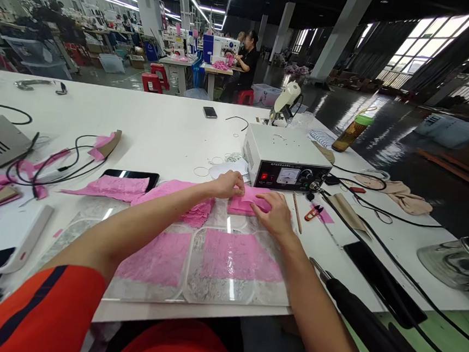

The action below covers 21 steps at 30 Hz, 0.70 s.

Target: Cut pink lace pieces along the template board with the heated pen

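A small piece of pink fabric (252, 199) lies on a stack of similar pieces just in front of the grey box. My left hand (230, 185) is closed, its fingertips pinching at the fabric's upper left. My right hand (274, 212) is at the right side, its bent thumb and forefinger on the fabric's edge. Left of the hands lies a heap of pink lace fabric (198, 212). Nearer me, a pink fabric panel (231, 255) and another panel (157, 257) lie flat on a clear plastic-covered board (207, 294).
Behind my hands stands a grey control box (288, 172) with a lit red switch and dial. Orange thread snips (313, 212) and a thin brown stick (297, 213) lie to the right. A black-handled tool (370, 319) with cables crosses the right side. A glass jar (446, 263) stands beyond.
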Tool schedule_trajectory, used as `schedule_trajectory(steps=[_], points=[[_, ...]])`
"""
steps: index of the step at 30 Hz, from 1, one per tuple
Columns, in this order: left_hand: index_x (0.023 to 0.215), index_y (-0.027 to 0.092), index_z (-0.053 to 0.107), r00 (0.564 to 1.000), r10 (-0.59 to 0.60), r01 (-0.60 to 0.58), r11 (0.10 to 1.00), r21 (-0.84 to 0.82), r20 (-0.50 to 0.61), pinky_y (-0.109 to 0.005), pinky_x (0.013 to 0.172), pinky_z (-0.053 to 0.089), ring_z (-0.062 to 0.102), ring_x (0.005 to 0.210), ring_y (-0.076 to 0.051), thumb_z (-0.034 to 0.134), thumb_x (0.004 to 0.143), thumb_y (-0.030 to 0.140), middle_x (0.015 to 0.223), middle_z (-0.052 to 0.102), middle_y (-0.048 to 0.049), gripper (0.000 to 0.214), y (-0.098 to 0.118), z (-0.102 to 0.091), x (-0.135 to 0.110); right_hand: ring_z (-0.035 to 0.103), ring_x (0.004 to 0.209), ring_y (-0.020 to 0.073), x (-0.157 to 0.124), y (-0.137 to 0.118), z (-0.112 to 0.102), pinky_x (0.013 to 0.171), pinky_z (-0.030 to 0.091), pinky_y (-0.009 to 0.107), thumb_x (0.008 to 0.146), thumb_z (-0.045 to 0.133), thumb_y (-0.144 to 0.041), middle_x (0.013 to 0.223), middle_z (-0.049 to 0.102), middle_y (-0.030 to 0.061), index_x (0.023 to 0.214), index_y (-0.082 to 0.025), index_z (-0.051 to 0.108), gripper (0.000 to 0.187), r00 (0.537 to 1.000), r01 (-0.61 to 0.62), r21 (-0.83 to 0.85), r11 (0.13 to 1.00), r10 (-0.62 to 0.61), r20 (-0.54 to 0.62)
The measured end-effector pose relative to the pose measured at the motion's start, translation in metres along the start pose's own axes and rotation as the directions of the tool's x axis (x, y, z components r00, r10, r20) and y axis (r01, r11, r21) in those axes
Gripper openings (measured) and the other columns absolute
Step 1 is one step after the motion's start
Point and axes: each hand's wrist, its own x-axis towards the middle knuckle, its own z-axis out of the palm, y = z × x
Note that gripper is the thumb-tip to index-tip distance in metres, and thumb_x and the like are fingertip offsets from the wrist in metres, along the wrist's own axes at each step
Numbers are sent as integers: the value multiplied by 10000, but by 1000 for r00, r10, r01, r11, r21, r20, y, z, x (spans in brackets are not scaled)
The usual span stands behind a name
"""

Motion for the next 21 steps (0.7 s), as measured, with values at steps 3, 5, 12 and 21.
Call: schedule_trajectory(steps=[3,5,12,21], points=[[782,162,722,999,42,-42,999,-29,-1,-297,873,460,550,1001,-214,599,803,252,1086,592,-77,154,3,-5,0,529,886,228,0,1,2,810,429,370,755,595,-221,888,661,63,850,-202,683,131,998,37,-114,993,-42,-40],[771,151,716,998,66,-65,997,-50,6,-282,850,468,561,977,-202,587,811,261,1091,594,-83,174,4,-10,-3,523,880,233,-1,4,0,804,418,380,753,562,-167,875,655,68,791,-202,667,117,997,20,-141,990,-30,-65],[736,152,706,983,138,-121,983,-135,119,-245,824,452,577,909,-163,603,805,260,976,634,-56,164,7,-19,-37,554,833,211,-28,-1,-24,760,422,355,754,547,-101,834,649,50,795,-197,626,132,994,111,-157,981,-110,13],[706,151,686,897,288,-194,938,-288,334,-227,721,468,590,820,-137,590,829,173,940,629,-60,158,15,6,-110,552,829,178,-113,-36,-45,743,442,326,849,473,-56,861,640,56,926,-197,613,213,888,456,-112,883,-444,121]])
